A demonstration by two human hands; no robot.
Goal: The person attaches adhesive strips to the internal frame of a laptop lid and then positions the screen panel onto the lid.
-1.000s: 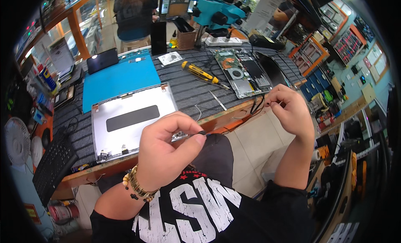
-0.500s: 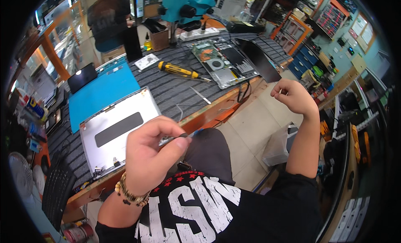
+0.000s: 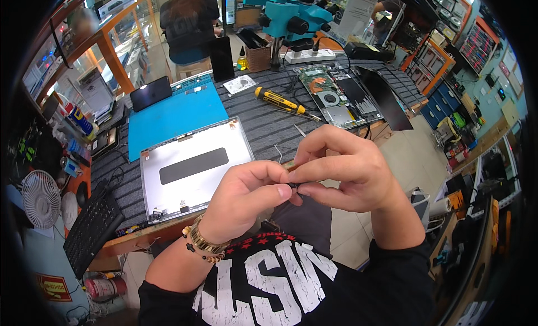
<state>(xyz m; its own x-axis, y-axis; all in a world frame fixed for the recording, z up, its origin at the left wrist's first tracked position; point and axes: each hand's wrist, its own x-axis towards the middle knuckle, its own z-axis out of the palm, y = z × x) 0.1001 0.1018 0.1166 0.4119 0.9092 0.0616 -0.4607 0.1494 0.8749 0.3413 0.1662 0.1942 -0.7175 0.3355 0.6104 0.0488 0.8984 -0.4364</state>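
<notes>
My left hand (image 3: 242, 196) and my right hand (image 3: 350, 169) meet over my lap, fingertips close together. Between them is a small dark piece (image 3: 293, 186), too small to name, pinched by the thumb and forefinger of the left. The right thumb and fingers close on the same piece from the other side. Left of my hands lies a white laptop lid panel (image 3: 238, 141) with a dark strip (image 3: 193, 165) on it. Beyond my right hand rests an opened laptop base (image 3: 342, 117) with its fan and board exposed. A yellow-black screwdriver (image 3: 283, 100) lies between the two.
A blue mat (image 3: 174, 116) bears a dark phone (image 3: 151, 94). Farther back stand a teal microscope (image 3: 291, 17), a white power strip (image 3: 310, 56) and a wicker holder (image 3: 258, 58). A dark thin panel (image 3: 386, 99) overhangs the bench edge. Another person (image 3: 189, 23) sits across.
My right hand has come in from the right and closed on the small dark piece at my left fingertips. The view has shifted, so the bench appears farther right.
</notes>
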